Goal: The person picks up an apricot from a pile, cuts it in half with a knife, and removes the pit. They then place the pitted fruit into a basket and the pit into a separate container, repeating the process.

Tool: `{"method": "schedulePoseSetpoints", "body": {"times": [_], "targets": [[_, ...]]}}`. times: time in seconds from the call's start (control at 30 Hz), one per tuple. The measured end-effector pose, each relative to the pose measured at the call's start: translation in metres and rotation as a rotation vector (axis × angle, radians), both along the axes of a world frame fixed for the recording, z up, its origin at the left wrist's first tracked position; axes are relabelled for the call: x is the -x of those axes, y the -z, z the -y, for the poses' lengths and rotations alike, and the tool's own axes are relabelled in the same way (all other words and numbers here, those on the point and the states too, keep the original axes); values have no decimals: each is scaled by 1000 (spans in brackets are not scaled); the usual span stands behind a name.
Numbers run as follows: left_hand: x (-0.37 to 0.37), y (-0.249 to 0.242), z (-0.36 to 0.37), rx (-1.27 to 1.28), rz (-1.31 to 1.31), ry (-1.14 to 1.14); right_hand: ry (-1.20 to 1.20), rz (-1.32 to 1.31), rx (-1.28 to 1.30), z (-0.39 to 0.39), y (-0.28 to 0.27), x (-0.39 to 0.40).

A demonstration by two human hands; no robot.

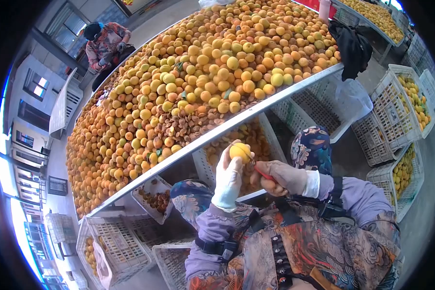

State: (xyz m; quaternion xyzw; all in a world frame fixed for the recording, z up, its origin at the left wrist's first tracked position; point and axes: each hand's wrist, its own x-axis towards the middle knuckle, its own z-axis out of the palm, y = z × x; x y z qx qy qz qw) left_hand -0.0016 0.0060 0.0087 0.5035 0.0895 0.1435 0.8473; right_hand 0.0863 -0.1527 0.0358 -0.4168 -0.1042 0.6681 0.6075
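My left hand (228, 178), in a pale glove, is closed around a yellow apricot (240, 152). A thin line, possibly a cut, runs across the fruit. My gloved right hand (287, 178) grips a small knife by its red handle (265, 174), close beside the apricot. The blade is mostly hidden by the fruit and fingers. Just beneath both hands stands a white crate (270, 126) holding orange apricot pieces (244, 135). Beyond it is a metal-edged table (212, 126) heaped with whole apricots (198, 63). Brown apricot stones (188, 121) lie piled near its edge.
Another person (106, 46) sits at the table's far left side. Plastic crates (116, 241) of fruit stand at lower left, and more stacked crates (394, 104) stand at right. A black cloth (350, 46) and clear plastic bag (353, 101) hang at the table's right corner.
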Motion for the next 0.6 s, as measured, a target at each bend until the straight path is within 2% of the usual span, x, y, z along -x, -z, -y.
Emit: {"method": "schedulePoseSetpoints", "body": {"times": [0.07, 0.1, 0.13, 0.2, 0.27, 0.33, 0.37, 0.47, 0.53, 0.57, 0.6], "targets": [[-2, 2, 9, 210, 7, -11, 70, -7, -6, -4, 14, 12], [0, 4, 13, 358, -76, -34, 134, -3, -14, -6, 19, 14], [-2, 8, 15, 359, -74, -35, 132, -1, -13, -7, 22, 14], [-2, 13, 15, 535, -126, 5, 185, -70, 105, -9, 26, 18], [0, 15, 15, 551, -128, 17, 144, 5, 47, -3, 24, 10], [-5, 23, 12, 347, -44, 7, 53, 1, 117, -3, 21, 2], [-8, 28, 12, 164, -30, -28, 56, 19, 106, -4, 19, 2], [-10, 22, 13, 44, -12, -110, 17, 20, 92, -5, 9, -2], [-9, 24, 12, 91, -3, -100, 23, 9, 80, -5, 10, 2], [-8, 23, 17, 267, -37, -83, 88, 81, 49, -4, 26, 9], [-10, 27, 16, 390, -175, -66, 108, 126, 68, -5, 36, 13]]}}
